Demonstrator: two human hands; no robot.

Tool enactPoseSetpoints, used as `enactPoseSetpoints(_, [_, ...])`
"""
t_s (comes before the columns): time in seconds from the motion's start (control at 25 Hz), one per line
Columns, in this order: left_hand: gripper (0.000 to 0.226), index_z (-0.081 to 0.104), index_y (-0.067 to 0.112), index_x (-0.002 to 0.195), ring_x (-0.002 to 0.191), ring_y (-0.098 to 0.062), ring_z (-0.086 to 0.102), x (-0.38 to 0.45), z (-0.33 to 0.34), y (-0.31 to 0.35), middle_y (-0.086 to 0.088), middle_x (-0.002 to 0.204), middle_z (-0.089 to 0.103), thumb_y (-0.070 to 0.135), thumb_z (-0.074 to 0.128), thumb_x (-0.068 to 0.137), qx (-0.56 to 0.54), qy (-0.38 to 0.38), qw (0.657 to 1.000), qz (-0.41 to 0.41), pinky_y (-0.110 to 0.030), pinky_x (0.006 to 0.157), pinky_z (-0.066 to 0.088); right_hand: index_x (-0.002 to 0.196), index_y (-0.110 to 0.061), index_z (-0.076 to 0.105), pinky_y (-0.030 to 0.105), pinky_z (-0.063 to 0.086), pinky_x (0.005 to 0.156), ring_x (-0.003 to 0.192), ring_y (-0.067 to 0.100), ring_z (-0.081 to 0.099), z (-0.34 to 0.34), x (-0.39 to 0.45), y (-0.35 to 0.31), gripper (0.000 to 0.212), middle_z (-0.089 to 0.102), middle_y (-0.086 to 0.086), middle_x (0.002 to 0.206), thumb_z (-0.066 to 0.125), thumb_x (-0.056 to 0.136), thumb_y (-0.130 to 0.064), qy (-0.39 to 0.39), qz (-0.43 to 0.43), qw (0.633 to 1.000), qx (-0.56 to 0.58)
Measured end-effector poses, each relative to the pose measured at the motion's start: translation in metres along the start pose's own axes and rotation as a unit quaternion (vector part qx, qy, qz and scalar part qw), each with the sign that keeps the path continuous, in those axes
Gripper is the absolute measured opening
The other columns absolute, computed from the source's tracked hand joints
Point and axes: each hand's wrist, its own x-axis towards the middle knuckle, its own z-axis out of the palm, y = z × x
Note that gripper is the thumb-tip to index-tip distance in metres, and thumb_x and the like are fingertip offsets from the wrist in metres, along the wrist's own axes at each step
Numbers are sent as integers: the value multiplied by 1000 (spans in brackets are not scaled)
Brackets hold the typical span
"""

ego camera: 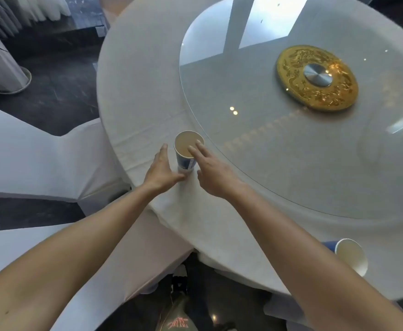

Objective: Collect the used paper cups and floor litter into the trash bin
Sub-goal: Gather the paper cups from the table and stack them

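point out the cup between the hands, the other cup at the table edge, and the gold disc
cup between the hands [185, 161], head view, blue outer wall
cup at the table edge [350, 256], head view, pale inside wall
gold disc [291, 75], head view, embossed gold ring

I see both hands out over the white-clothed round desk [148, 68], flanking an upright blue-and-white paper cup [187, 151] just off the edge of the glass turntable [291, 151]. Left hand [161, 170] lies open beside the cup's base; right hand [213, 170] is spread, two fingers [199, 145] over the rim. I note a second paper cup [350, 259], tipped on its side, at the desk's near right edge, and a gold disc [317, 77] at the turntable's centre.
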Motion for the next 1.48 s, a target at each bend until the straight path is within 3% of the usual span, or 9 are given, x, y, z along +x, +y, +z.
enactPoseSetpoints(0.12, [107, 29, 23, 164, 146, -29, 47, 5, 1, 0, -6, 162, 46, 19, 89, 76, -10, -27, 999, 44, -37, 112, 42, 129, -8, 54, 36, 44, 86, 124, 34, 53, 12, 12, 4, 32, 49, 12, 140, 52, 97, -4, -12, 10, 999, -44])
enactPoseSetpoints(0.2, [96, 39, 26, 158, 134, -24, 55, 1, 9, 3, -3, 153, 56, 12, 88, 77, -30, -47, 996, 65, -34, 103, 45, 110, -5, 59, 36, 40, 75, 106, 35, 57, 22, 8, 12, 13, 54, 12, 118, 53, 98, -5, 9, 36, 999, -31])
enactPoseSetpoints(0.44, [81, 52, 25, 142, 116, -22, 62, -31, 47, 30, 0, 128, 67, 18, 93, 73, -50, -97, 990, 92, -32, 86, 47, 92, -10, 65, 37, 44, 72, 88, 29, 58, 9, -55, 47, 10, 65, 7, 98, 56, 94, -8, 79, 79, 984, 140])
enactPoseSetpoints(0.6, [77, 53, 26, 135, 109, -21, 67, -55, 85, 56, 5, 119, 69, 22, 96, 70, -49, -132, 984, 113, -29, 80, 50, 106, -16, 72, 37, 51, 81, 94, 23, 65, -7, -116, 83, 15, 71, 2, 106, 61, 96, -15, 99, 102, 969, 202])
enactPoseSetpoints(0.76, [80, 51, 25, 137, 108, -21, 65, -87, 124, 79, 4, 121, 66, 19, 95, 71, -15, -157, 978, 135, -27, 76, 48, 140, -22, 60, 47, 42, 109, 132, 30, 54, -10, -191, 145, 55, 58, 6, 144, 71, 89, -39, 224, 173, 958, 44])
enactPoseSetpoints(0.92, [83, 51, 25, 138, 106, -19, 65, -122, 160, 96, 6, 119, 66, 26, 98, 69, 18, -174, 974, 142, -26, 75, 48, 162, -37, 22, 62, 5, 123, 158, 37, 3, 1, -259, 201, 91, 10, 8, 172, 66, 86, -59, 118, 305, 944, -50])
enactPoseSetpoints(1.0, [83, 51, 27, 138, 106, -19, 66, -136, 176, 103, 6, 120, 67, 27, 98, 69, 34, -178, 974, 139, -28, 77, 49, 164, -37, 10, 65, 6, 122, 158, 40, -8, 14, -281, 220, 98, -5, 10, 172, 67, 86, -57, 48, 324, 945, -23])
enactPoseSetpoints(1.16, [85, 50, 31, 138, 107, -19, 67, -167, 212, 122, 5, 122, 68, 31, 97, 67, 75, -181, 970, 141, -30, 80, 51, 161, -33, 19, 49, 43, 109, 145, 41, 23, 23, -323, 256, 87, 16, 13, 164, 67, 88, -33, 56, 300, 949, 76])
enactPoseSetpoints(1.48, [90, 48, 27, 147, 114, -27, 63, -206, 306, 185, -3, 130, 59, 26, 92, 68, 200, -211, 937, 192, -35, 92, 51, 152, -33, 39, 36, 45, 96, 125, 28, 48, -21, -426, 335, 78, 39, 4, 131, 76, 83, -37, 233, 343, 860, 298])
